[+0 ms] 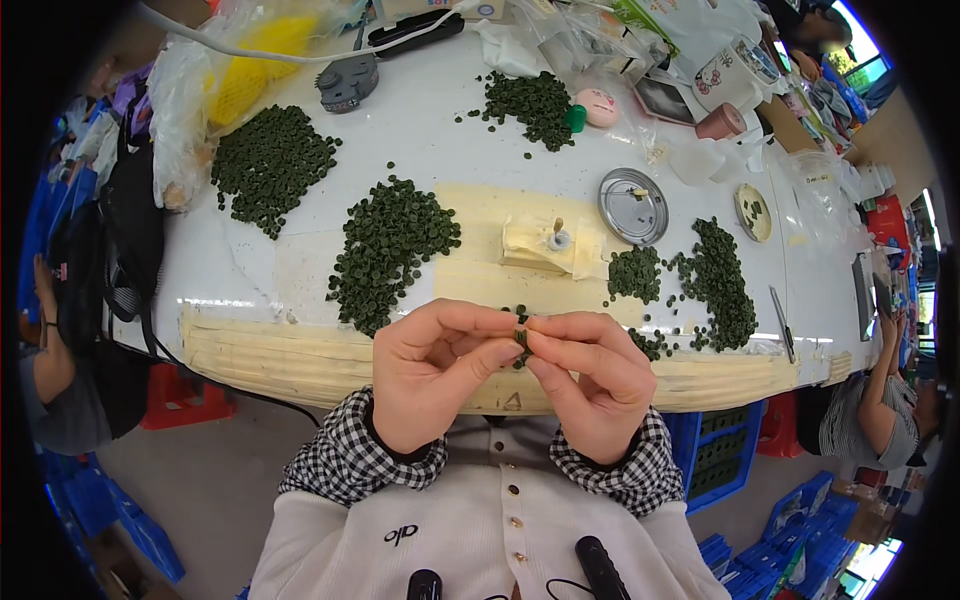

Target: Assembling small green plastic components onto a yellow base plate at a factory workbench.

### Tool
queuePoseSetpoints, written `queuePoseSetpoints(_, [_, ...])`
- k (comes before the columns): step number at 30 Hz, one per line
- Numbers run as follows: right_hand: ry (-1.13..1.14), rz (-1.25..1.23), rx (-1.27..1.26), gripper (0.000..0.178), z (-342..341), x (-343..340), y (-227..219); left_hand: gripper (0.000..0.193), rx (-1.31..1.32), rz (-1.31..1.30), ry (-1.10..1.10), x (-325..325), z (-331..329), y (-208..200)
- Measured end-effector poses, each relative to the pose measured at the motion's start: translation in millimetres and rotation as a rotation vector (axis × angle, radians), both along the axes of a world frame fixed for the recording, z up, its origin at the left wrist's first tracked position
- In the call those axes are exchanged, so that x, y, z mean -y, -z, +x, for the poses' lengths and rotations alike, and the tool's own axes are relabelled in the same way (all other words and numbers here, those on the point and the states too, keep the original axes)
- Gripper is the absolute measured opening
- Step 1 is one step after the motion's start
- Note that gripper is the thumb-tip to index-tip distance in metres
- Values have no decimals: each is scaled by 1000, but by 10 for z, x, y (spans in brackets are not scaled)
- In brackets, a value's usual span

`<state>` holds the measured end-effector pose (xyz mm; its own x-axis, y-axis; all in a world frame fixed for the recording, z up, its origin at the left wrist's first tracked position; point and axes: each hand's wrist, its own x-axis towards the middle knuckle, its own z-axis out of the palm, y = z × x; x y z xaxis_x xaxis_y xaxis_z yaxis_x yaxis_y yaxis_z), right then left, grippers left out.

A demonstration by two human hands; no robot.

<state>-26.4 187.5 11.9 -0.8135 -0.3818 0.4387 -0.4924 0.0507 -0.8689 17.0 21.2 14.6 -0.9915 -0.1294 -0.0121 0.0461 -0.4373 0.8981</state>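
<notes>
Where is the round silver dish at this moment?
In the head view, the silver dish lies right of centre on the white table, just beyond a small pile of green pieces and left of the yellowish dish.

The small green pieces look matt, the round dish shiny metal, the sleeve cuffs woven cloth.

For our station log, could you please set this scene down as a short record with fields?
Left hand: thumb and finger pinching a small green piece
Right hand: thumb and finger at the same piece
Beyond the hands: pale block on the table
Left of block: large heap of green pieces
Right of block: round metal dish
Farther right: slim tool, lying flat
</notes>
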Motion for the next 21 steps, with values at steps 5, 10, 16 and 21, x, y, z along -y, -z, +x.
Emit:
queuePoseSetpoints(5, [-4, 15, 13, 27, 9, -4, -10, 19, -143, -174, -3, 57, -12, 125])
queuePoseSetpoints(10, [-29, 46, 27, 27, 16, -10, -33, 18, -139, -212, -2, 77, -14, 126])
queuePoseSetpoints(16, [-90, -6, 80, 29, 4, -32, -3, 19, -126, -189, 18, 85, -10, 144])
queuePoseSetpoints(21, [-84, 28, 37, 30, -10, -43, -6, 18, -115, -174, 23, 83, -10, 159])
